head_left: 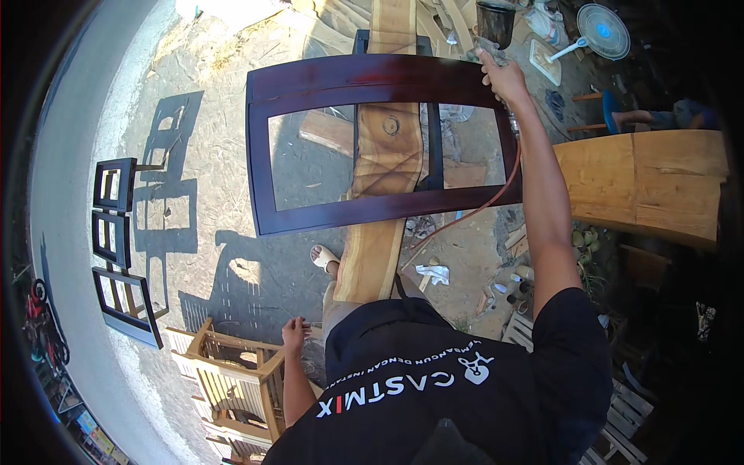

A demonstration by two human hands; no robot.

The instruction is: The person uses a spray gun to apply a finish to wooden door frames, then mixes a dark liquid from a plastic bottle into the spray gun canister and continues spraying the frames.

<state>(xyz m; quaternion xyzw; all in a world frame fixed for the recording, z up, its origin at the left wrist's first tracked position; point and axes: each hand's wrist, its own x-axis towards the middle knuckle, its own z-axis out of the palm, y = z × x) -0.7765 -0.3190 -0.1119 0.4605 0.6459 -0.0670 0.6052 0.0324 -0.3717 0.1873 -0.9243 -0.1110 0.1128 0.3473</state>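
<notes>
A dark reddish-brown wooden frame (310, 221) with one large opening lies across a long natural-edged plank (370, 267). Wet-looking shine shows on its far rail. My right hand (505, 77) is over the frame's far right corner, its fingers wrapped round what looks like a small grey spray gun (490, 56), partly hidden by the hand. From there a thin reddish hose (496, 198) runs down past the frame's right side. Low beside my body hangs my left hand (294, 335), loosely curled with nothing visible in it, close to slatted wooden chairs (232, 380).
Dark frames (128, 306) stand in a row at the left by the road. A wooden table (643, 182) is at the right, with a person's leg (635, 118) beyond it. A standing fan (603, 32) and a dark bucket (496, 25) are at the far right. Scrap wood litters the ground.
</notes>
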